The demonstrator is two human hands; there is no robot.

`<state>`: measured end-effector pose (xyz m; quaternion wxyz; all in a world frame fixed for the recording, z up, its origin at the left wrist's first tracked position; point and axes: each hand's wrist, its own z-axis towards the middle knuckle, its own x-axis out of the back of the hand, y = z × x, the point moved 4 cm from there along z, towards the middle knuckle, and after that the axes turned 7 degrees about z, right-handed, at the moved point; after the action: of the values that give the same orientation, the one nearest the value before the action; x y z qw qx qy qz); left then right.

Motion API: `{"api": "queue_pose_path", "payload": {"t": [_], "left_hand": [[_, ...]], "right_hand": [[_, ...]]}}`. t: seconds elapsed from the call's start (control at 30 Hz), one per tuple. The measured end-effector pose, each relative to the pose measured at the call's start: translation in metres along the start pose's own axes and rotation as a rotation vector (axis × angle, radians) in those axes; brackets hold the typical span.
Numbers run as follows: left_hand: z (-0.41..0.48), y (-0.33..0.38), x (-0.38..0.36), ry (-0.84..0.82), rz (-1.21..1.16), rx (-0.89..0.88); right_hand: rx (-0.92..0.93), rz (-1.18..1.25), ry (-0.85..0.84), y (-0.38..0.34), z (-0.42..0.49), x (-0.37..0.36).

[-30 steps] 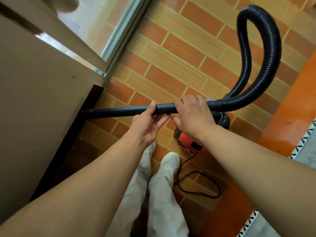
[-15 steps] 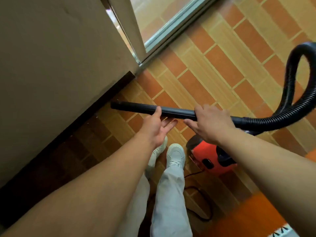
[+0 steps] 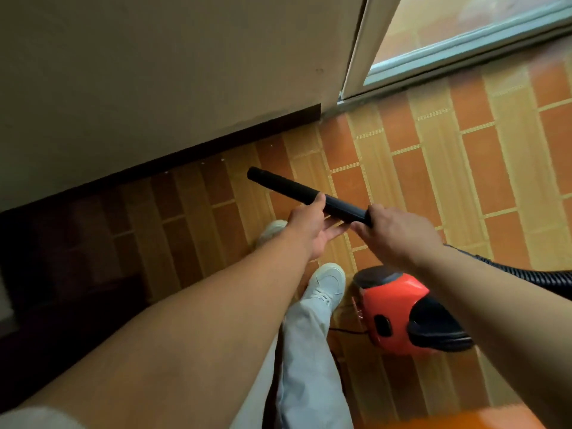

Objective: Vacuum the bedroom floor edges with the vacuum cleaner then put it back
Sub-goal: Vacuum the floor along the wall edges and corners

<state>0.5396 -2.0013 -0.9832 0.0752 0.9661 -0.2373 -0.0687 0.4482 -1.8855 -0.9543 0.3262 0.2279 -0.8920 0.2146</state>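
And the wand [image 3: 297, 191] comes away from the wall! 1 second ago its tip was tucked in against the dark skirting [image 3: 185, 164] by the sliding door frame [image 3: 356, 57]; now the open mouth sits clear of it, out over the tiled floor [image 3: 433, 156] and angled back toward that edge.

The right hand [image 3: 394, 235] is clenched round the rear of the wand, just where the ribbed hose [image 3: 532, 274] joins. The left hand [image 3: 311, 227] steadies it further forward: thumb hooked over the top, fingers lying flat underneath, a loose pinch rather than a full grip.

The red vacuum cleaner [image 3: 396, 314] stands on the floor beside the 2 white shoes [image 3: 328, 281], right below the right forearm, with its cord [image 3: 343, 329] trailing behind.

That corner by the door looks done, I'd say. The long dark run of skirting to the left looks like the next stretch, so the tip needs to drop back down to the floor line. Putting the machine away is still some way off.
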Motion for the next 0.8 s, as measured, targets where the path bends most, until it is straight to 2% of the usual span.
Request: {"api": "queue_pose_path", "payload": {"t": [0.2, 0.43, 0.8], "left_hand": [[0.025, 0.009, 0.024, 0.035, -0.088, -0.027], [0.048, -0.002, 0.041, 0.003, -0.046, -0.003], [0.095, 0.008, 0.036, -0.024, 0.078, -0.061]], "right_hand": [[-0.026, 0.012, -0.073, -0.025, 0.028, -0.010], [0.021, -0.086, -0.031, -0.061, 0.044, -0.029], [-0.049, 0.020, -0.023, -0.046, 0.083, -0.062]]}}
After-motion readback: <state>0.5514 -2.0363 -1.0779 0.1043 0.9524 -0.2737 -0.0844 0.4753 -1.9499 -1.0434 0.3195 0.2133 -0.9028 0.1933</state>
